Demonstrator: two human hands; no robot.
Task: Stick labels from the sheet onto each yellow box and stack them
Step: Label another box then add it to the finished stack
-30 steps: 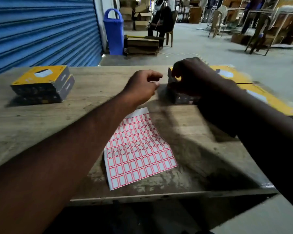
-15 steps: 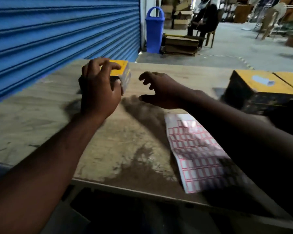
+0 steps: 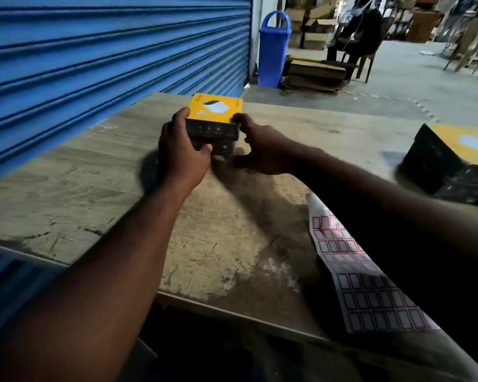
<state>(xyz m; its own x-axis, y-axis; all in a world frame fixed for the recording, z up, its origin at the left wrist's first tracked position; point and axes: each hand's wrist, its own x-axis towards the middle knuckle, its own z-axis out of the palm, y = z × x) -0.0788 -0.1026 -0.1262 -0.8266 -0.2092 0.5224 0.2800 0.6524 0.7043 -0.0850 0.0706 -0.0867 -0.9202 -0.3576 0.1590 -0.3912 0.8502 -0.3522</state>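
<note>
Since the earlier frame the right hand [image 3: 262, 146] has closed in from open air to the right edge of the stack of yellow-topped, black-sided cardboard boxes [image 3: 214, 121], and the view has swung so that the stack sits at the far middle of the worn wooden desk [image 3: 66, 188]. Left hand [image 3: 181, 150] is wrapped round the stack's left side, thumb up by the top box's yellow face, fingers curled under the near black wall; its grip is closed on the stack. Right-hand fingertips touch the top box's right corner, the grip half open and pinching lightly rather than clasping. Two boxes seem to make up the stack, squared one on the other. Such small cartons look light and stiff, with smooth printed faces that may slide on each other, so holding them by opposite black side walls and pressing inward seems safest. Near right, the white sheet of red-bordered labels [image 3: 370, 285] lies partly under the right forearm; another yellow-topped box [image 3: 458, 142] waits far right.
</note>
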